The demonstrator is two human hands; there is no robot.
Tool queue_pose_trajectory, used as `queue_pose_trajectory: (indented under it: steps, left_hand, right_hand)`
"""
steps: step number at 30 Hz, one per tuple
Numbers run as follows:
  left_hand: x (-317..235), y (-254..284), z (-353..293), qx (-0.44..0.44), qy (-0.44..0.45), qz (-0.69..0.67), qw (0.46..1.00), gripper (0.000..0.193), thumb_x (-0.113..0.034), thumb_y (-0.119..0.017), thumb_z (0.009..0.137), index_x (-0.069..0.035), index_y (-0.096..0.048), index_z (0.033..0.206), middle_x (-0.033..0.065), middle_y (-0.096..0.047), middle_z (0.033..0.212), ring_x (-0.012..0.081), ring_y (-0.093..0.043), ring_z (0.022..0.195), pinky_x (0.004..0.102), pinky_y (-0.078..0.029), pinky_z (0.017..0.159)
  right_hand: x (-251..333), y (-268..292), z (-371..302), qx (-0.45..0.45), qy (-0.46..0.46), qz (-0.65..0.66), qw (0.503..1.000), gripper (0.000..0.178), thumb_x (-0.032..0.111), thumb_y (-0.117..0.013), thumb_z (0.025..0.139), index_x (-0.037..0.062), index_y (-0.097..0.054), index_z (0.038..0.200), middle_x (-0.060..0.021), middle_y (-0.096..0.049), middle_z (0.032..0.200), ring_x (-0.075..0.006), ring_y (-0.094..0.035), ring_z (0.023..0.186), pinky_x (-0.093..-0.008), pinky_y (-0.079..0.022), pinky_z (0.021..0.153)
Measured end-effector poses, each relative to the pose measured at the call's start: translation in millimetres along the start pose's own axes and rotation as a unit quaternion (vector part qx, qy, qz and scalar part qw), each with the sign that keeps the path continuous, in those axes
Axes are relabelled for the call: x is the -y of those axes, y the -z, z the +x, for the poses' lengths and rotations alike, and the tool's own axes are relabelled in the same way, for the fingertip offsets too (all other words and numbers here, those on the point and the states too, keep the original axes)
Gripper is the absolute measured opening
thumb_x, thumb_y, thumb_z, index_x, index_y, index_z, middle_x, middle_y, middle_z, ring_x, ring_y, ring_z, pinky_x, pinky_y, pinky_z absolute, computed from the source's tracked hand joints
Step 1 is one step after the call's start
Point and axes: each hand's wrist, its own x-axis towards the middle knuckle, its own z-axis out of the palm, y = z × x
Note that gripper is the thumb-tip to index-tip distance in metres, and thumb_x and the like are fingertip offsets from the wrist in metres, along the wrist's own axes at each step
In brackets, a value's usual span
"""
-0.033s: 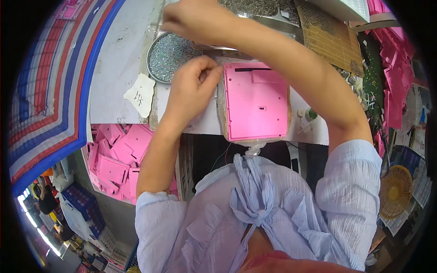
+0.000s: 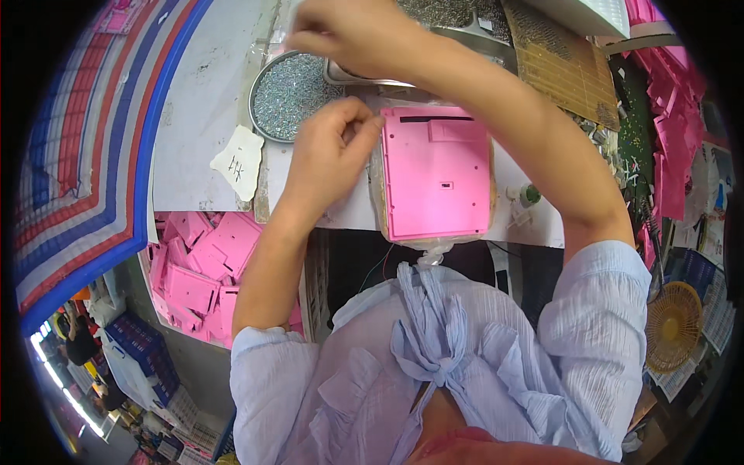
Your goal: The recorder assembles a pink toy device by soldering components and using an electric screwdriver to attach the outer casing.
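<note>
A pink rectangular plastic panel (image 2: 434, 182) lies on a plastic-wrapped pad (image 2: 377, 194) at the table's front edge. It has small holes and a black strip along its far edge. My left hand (image 2: 329, 151) is beside its far left corner, thumb and forefinger pinched together; anything between them is too small to make out. My right arm reaches across the panel. My right hand (image 2: 349, 31) is at the top, beyond a round dish of small shiny metal pieces (image 2: 294, 97), its fingers bent together. What they hold, if anything, cannot be seen.
Metal trays (image 2: 457, 39) with small dark parts stand at the back. A torn paper label (image 2: 239, 163) lies left of the dish. Many pink parts (image 2: 205, 267) fill a container below left. A small green-capped bottle (image 2: 529, 194) is right of the panel. Striped sheeting (image 2: 101, 147) borders the left.
My right hand has moved slightly to the right, uncovering more of the round dish's far rim. My left hand and the pink panel have hardly moved.
</note>
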Motion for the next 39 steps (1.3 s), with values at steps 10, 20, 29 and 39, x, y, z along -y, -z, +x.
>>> queue_pose_trajectory:
  steps: [10, 20, 29, 39]
  left_hand:
    - [-10, -17, 0, -0.026, -0.172, 0.248, 0.953, 0.020, -0.015, -0.070, 0.090, -0.001, -0.059, 0.083, 0.0156, -0.055, 0.080, 0.0370, -0.057, 0.077, 0.0455, -0.046, 0.069]
    - [-71, -48, -26, 0.126, 0.117, -0.428, 0.887, 0.018, -0.012, -0.068, 0.100, 0.003, -0.068, 0.109, 0.0056, -0.070, 0.089, 0.0064, -0.053, 0.064, 0.0226, -0.040, 0.055]
    - [-59, -56, -50, 0.206, 0.210, -0.585, 0.756, 0.009, -0.009, -0.067, 0.100, 0.000, -0.068, 0.102, 0.0054, -0.069, 0.084, 0.0048, -0.052, 0.060, 0.0201, -0.036, 0.051]
    - [-47, -73, 2, 0.026, -0.311, 0.164, 0.936, 0.013, -0.010, -0.077, 0.082, -0.007, -0.074, 0.095, 0.0042, -0.066, 0.088, 0.0230, -0.062, 0.078, 0.0366, -0.046, 0.071]
  right_hand:
    - [-5, 107, -176, -0.034, -0.336, 0.352, 0.873, 0.020, 0.020, -0.066, 0.101, 0.0011, -0.068, 0.095, -0.0002, -0.064, 0.084, -0.0083, -0.055, 0.078, -0.0251, -0.045, 0.073]
    - [65, 87, -198, -0.125, -0.341, 0.442, 0.820, 0.016, 0.014, -0.071, 0.097, -0.0014, -0.071, 0.098, -0.0032, -0.068, 0.086, -0.0092, -0.060, 0.081, -0.0270, -0.050, 0.073]
    - [79, 89, -220, -0.145, -0.089, 0.200, 0.965, 0.020, 0.002, -0.084, 0.077, 0.0002, -0.074, 0.094, -0.0059, -0.064, 0.077, -0.0193, -0.058, 0.073, -0.0316, -0.046, 0.064]
    - [30, 131, -233, -0.131, -0.411, 0.400, 0.809, 0.021, 0.009, -0.073, 0.095, -0.0056, -0.073, 0.110, -0.0114, -0.076, 0.095, -0.0147, -0.069, 0.081, -0.0274, -0.056, 0.078]
